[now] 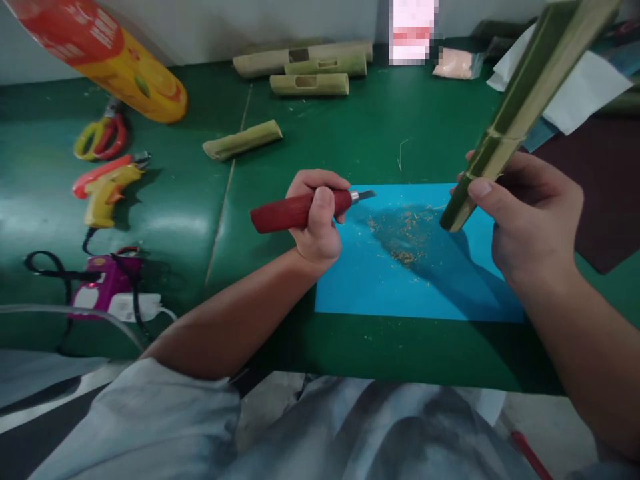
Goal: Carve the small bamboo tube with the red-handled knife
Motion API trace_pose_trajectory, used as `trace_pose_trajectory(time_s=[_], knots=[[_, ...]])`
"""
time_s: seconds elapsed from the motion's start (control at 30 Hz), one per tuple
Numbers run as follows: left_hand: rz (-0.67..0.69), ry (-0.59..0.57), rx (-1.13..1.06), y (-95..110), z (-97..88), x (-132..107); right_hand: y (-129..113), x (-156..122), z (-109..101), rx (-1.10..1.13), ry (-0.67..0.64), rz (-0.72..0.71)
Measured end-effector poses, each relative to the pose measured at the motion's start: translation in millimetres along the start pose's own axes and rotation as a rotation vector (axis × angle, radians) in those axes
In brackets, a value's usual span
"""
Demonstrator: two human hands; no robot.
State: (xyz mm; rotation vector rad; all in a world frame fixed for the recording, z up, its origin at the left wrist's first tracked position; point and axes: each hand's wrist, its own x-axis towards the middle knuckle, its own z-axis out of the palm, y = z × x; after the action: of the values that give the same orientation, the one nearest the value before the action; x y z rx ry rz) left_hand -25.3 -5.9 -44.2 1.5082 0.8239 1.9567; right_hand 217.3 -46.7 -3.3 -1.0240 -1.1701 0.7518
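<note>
The bamboo stem (515, 113) is gripped in the right hand (537, 213), its long axis slanted up-right from the fingers; leftward, seemingly apart, the knife (285, 213) is clasped in the left hand (317, 220).

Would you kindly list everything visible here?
Carving knife: one, red handle, left hand
Bamboo length: one, green, right hand
Sheet: one, blue, centre
Shavings: uncounted, tan, on sheet
Notched bamboo: at least three, pale green, back
Plain bamboo: one, green, left of centre
Bottle: one, red and yellow, back left
Scissors: one pair, yellow and red, left
Glue gun: one, yellow and orange, left
Corded box: one, purple, lower left
Pouch: one, peach, back right
Paper: one, white, back right
Mat: one, dark brown, right
Blurred item: one, pink, back
Table: one, green, throughout
Sleeve: one, grey, lower left
Hands: two, bare, centre and right
</note>
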Motion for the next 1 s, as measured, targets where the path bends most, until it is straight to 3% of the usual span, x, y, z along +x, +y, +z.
trace_pose_trajectory(time_s=[0.17,0.37,0.53,0.8,1.0], knots=[[0.029,-0.07,-0.038,-2,-1.9,1,2,-2,0,-0.03,0.033,-0.118],[0.03,-0.092,-0.026,-4,-2.7,-1,12,-1,-3,-0.039,0.071,-0.316],[0.006,-0.1,-0.023,-3,-2.3,-1,18,0,-4,-0.047,0.1,-0.398],[0.028,-0.09,-0.049,-3,-1.1,0,19,-6,-8,-0.157,0.091,-0.336],[-0.011,-0.086,-0.015,-1,-0.9,0,16,-8,-3,-0.256,0.048,-0.113]])
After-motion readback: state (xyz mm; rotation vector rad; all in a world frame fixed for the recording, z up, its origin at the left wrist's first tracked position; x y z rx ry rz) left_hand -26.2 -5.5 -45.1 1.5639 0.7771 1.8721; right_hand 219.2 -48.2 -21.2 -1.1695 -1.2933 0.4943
